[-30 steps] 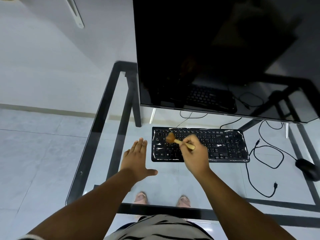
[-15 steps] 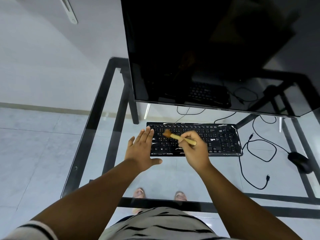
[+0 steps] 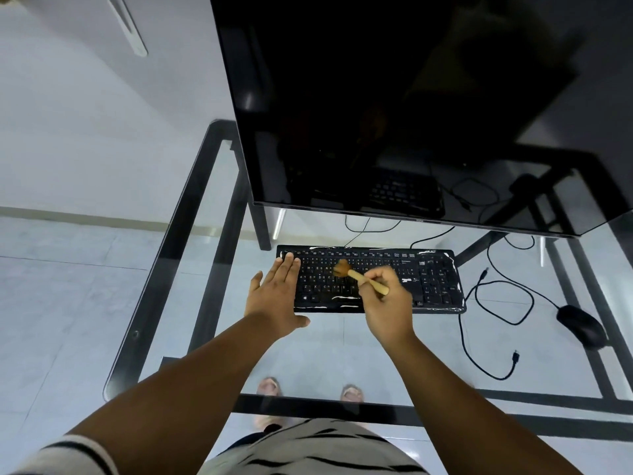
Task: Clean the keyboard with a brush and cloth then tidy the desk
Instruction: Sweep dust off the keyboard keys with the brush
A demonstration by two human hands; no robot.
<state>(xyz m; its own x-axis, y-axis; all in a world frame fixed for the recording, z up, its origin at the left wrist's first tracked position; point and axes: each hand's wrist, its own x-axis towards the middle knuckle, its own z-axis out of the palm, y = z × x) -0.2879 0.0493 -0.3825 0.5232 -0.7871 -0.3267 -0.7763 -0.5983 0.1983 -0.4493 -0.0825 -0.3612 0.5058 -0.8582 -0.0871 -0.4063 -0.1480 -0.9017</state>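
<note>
Keyboard lies flat on the glass desk, at 12 o'clock from the person. The left hand, fingers straight, steadies its left end; the right hand pinches the brush by its stiff wooden handle. The keyboard looks light and likely slides on glass.

The keyboard lies on the desk before the monitor (mouse well right).

Counter: clear glass top, black frame. Monitor: glossy black screen. Keyboard: black plastic with worn white edges. Brush: light wooden handle, brown bristles. Mouse: matt black.
</note>
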